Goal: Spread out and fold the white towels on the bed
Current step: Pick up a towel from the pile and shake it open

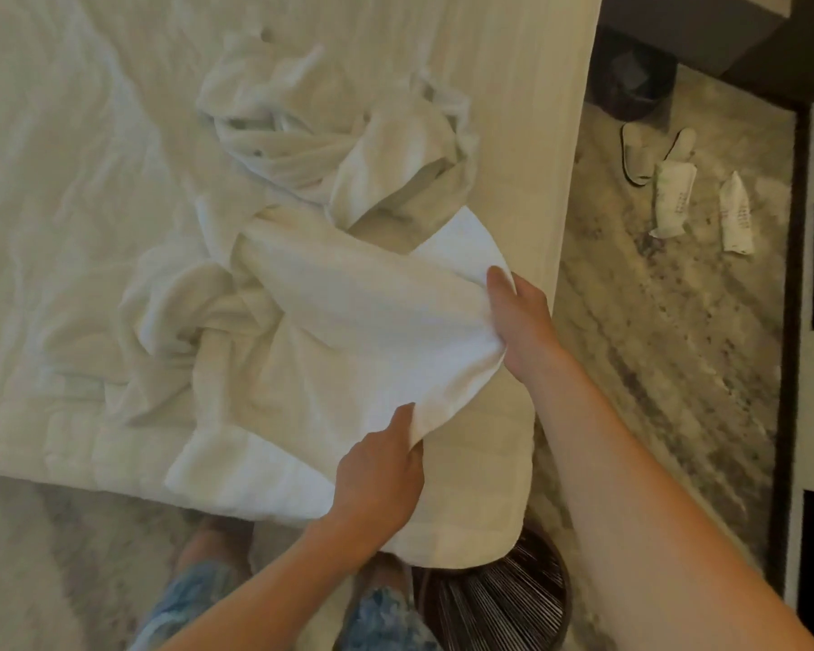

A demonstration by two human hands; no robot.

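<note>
Both my hands are on one white towel (348, 331). My left hand (377, 467) pinches its near edge, thumb on top. My right hand (520, 321) grips its far edge, fingers curled under the cloth. The towel hangs in a slack fold between them, and its lower end lies on the bed (67, 180) by the corner, just left of my left hand.

Beyond my right hand a crumpled heap of towels (330, 133) lies on the bed. More white folds bunch up left of my hands; I cannot tell how many separate pieces there are.

On the floor to the right of my right hand lie two slippers (635, 152) and two paper packets (673, 199), their print too blurred to read. Below my left wrist a dark ribbed basket (494, 599) is half hidden by the bed corner, so its contents cannot be seen.
</note>
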